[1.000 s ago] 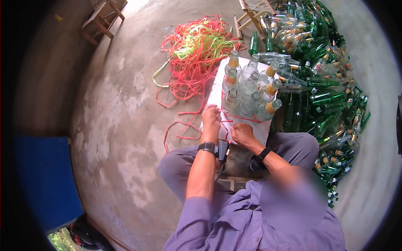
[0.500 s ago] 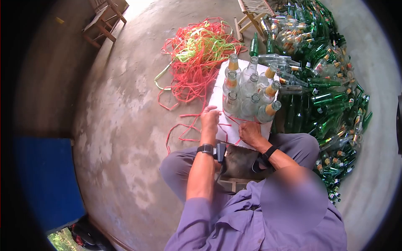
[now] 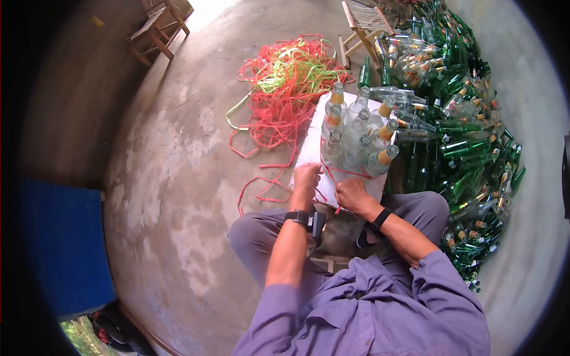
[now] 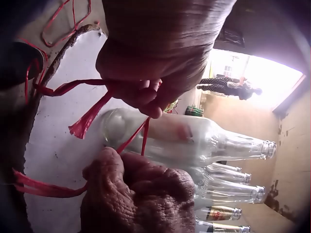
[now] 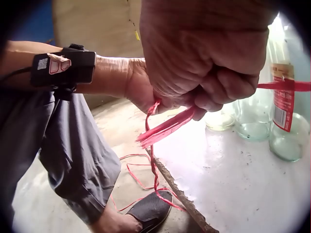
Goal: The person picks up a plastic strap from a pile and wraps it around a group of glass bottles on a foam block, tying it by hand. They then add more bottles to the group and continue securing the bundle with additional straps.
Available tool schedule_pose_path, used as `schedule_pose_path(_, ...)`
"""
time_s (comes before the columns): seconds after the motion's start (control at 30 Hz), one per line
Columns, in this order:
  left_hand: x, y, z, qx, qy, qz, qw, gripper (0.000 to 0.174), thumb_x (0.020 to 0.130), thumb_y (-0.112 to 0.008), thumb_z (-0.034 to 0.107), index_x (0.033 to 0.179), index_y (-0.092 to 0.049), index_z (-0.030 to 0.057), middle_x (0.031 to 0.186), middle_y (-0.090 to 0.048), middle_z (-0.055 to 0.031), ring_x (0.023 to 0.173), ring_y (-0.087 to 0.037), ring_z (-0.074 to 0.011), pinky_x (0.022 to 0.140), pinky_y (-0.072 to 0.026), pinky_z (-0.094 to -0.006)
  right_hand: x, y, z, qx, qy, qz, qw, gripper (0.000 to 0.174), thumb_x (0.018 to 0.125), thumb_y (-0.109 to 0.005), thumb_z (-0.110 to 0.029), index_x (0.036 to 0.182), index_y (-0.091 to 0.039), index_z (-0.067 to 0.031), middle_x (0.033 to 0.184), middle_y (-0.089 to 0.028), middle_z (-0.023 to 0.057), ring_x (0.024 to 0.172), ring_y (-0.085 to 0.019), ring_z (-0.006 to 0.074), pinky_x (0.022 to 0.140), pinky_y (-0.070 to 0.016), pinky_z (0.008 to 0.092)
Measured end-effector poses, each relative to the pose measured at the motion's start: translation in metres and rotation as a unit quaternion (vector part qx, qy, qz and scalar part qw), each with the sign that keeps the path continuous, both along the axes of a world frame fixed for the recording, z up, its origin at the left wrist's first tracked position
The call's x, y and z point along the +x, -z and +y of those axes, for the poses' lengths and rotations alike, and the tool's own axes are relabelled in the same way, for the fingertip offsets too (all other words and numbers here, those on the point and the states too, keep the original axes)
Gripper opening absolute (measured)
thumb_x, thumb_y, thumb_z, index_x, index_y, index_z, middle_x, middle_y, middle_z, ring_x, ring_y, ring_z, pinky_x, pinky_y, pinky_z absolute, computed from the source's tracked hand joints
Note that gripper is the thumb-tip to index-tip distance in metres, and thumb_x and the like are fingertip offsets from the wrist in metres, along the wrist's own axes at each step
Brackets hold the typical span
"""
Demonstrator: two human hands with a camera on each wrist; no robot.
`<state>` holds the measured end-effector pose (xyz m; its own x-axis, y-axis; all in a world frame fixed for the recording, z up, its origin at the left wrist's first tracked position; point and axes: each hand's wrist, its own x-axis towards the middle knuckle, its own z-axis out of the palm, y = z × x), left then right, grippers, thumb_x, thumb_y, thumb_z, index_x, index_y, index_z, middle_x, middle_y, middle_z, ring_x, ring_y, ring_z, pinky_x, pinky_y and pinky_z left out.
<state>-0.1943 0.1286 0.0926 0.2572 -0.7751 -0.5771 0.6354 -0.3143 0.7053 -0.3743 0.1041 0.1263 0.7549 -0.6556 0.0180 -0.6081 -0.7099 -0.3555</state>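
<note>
Several clear glass bottles [image 3: 358, 127] stand upright in a tight group on a white board [image 3: 310, 142]. A red plastic strap [image 5: 301, 86] runs round the lower part of the group. At its near side, my left hand [image 3: 307, 179] pinches one end of the strap [image 4: 87, 119], the tail sticking out past the fingers. Beside it my right hand [image 3: 351, 194] has its fingers curled round the other end, and a flat frayed tail [image 5: 167, 128] comes out of the fist. Between the hands, two strands meet in front of the nearest bottle [image 4: 180, 138].
A tangled heap of red and yellow-green strap [image 3: 291, 83] lies on the floor beyond the board, with loose strands [image 3: 261, 190] trailing nearer. Many green and clear bottles [image 3: 469, 142] are piled along the right. A wooden stool [image 3: 362, 26] and a chair [image 3: 157, 32] stand farther back.
My left hand's fingers, loosened half a second ago, are curled in again. The right hand has moved a little rightward from where it was, drawing strap. The bottles stay in place.
</note>
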Motion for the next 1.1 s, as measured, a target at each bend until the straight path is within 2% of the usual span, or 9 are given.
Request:
schedule_pose_path(0.1, -0.005, 0.007, 0.001, -0.014, -0.04, 0.076, 0.996, 0.007, 0.085, -0.061, 0.01, 0.087, -0.062, 0.0043, 0.069, -0.06, -0.0028, 0.045, -0.04, -0.0053, 0.038, -0.0275, -0.0184, 0.007, -0.003, 0.001, 0.004, -0.063, 0.019, 0.998, 0.017, 0.071, -0.06, -0.016, 0.061, -0.066, -0.0035, 0.061, -0.062, 0.0205, 0.06, -0.065, 0.0381, 0.056, -0.0509, 0.0478)
schedule_pose_path(0.23, -0.009, 0.025, 0.001, -0.034, -0.053, 0.142, 0.988, 0.009, 0.089, -0.058, 0.011, 0.093, -0.062, 0.0054, 0.072, -0.062, -0.0014, 0.046, -0.042, -0.005, 0.036, -0.0297, -0.0158, 0.023, -0.02, 0.0, 0.01, -0.091, -0.008, 0.996, 0.026, 0.078, -0.06, -0.021, 0.058, -0.061, -0.0048, 0.059, -0.06, 0.0203, 0.055, -0.061, 0.0393, 0.053, -0.0489, 0.0482)
schedule_pose_path(0.3, -0.012, 0.028, 0.001, -0.041, -0.069, 0.167, 0.983, 0.01, 0.089, -0.058, 0.012, 0.096, -0.063, 0.0057, 0.074, -0.064, -0.0015, 0.046, -0.044, -0.0052, 0.035, -0.0309, -0.0144, 0.03, -0.034, -0.002, 0.016, -0.115, -0.007, 0.993, 0.015, 0.067, -0.063, -0.018, 0.059, -0.065, -0.0046, 0.058, -0.061, 0.0199, 0.055, -0.062, 0.0381, 0.055, -0.0501, 0.0481)
schedule_pose_path(0.33, -0.012, 0.027, 0.001, -0.048, -0.074, 0.177, 0.98, 0.011, 0.089, -0.059, 0.011, 0.098, -0.063, 0.0057, 0.075, -0.066, -0.0023, 0.047, -0.048, -0.0064, 0.035, -0.0328, -0.014, 0.03, -0.034, -0.004, 0.018, -0.14, 0.006, 0.99, 0.022, 0.075, -0.061, -0.021, 0.059, -0.064, -0.006, 0.057, -0.06, 0.0189, 0.055, -0.062, 0.0371, 0.052, -0.0485, 0.0479)
schedule_pose_path(0.5, -0.001, 0.016, 0.0, -0.039, -0.061, 0.242, 0.968, 0.007, 0.091, -0.058, 0.009, 0.091, -0.063, 0.0042, 0.072, -0.064, -0.0026, 0.046, -0.049, -0.0078, 0.037, -0.0371, -0.0156, 0.023, -0.017, -0.004, -0.004, -0.145, 0.043, 0.988, 0.016, 0.07, -0.059, -0.017, 0.059, -0.065, -0.0078, 0.059, -0.062, 0.0179, 0.056, -0.063, 0.0358, 0.05, -0.0467, 0.0477)
schedule_pose_path(0.6, 0.0, 0.03, -0.012, -0.008, -0.073, 0.238, 0.968, 0.008, 0.092, -0.056, 0.009, 0.091, -0.061, 0.0044, 0.071, -0.063, -0.0027, 0.047, -0.049, -0.008, 0.036, -0.0342, -0.0165, 0.018, -0.011, -0.006, -0.012, -0.164, 0.128, 0.978, 0.013, 0.07, -0.06, -0.015, 0.059, -0.065, -0.009, 0.061, -0.064, 0.0148, 0.056, -0.064, 0.0335, 0.049, -0.0462, 0.0459)
schedule_pose_path(0.8, -0.008, 0.036, -0.008, -0.008, -0.097, 0.208, 0.973, 0.009, 0.093, -0.057, 0.012, 0.093, -0.062, 0.0043, 0.076, -0.067, -0.0052, 0.051, -0.053, -0.0087, 0.036, -0.0315, -0.0185, 0.017, -0.024, -0.005, -0.023, -0.2, 0.093, 0.975, 0.015, 0.069, -0.063, -0.019, 0.058, -0.064, -0.0083, 0.06, -0.063, 0.015, 0.055, -0.063, 0.033, 0.05, -0.0469, 0.0446)
schedule_pose_path(0.97, -0.015, 0.038, -0.003, -0.087, -0.105, 0.157, 0.978, 0.007, 0.09, -0.063, 0.008, 0.096, -0.063, 0.005, 0.079, -0.069, -0.0074, 0.053, -0.058, -0.0108, 0.045, -0.0443, -0.0208, 0.041, -0.04, -0.001, 0.047, -0.136, 0.069, 0.987, 0.024, 0.079, -0.058, -0.022, 0.066, -0.067, -0.0039, 0.07, -0.067, 0.0188, 0.066, -0.067, 0.0359, 0.061, -0.0526, 0.0484)
schedule_pose_path(1.1, -0.016, 0.049, -0.002, -0.135, -0.113, 0.204, 0.963, 0.009, 0.089, -0.064, 0.006, 0.098, -0.062, 0.0035, 0.083, -0.069, -0.0097, 0.069, -0.065, -0.0172, 0.062, -0.0547, -0.0272, 0.063, -0.051, -0.008, 0.1, -0.088, 0.036, 0.99, 0.028, 0.081, -0.051, -0.019, 0.07, -0.069, -0.0013, 0.071, -0.067, 0.0199, 0.067, -0.066, 0.0384, 0.064, -0.0532, 0.0495)
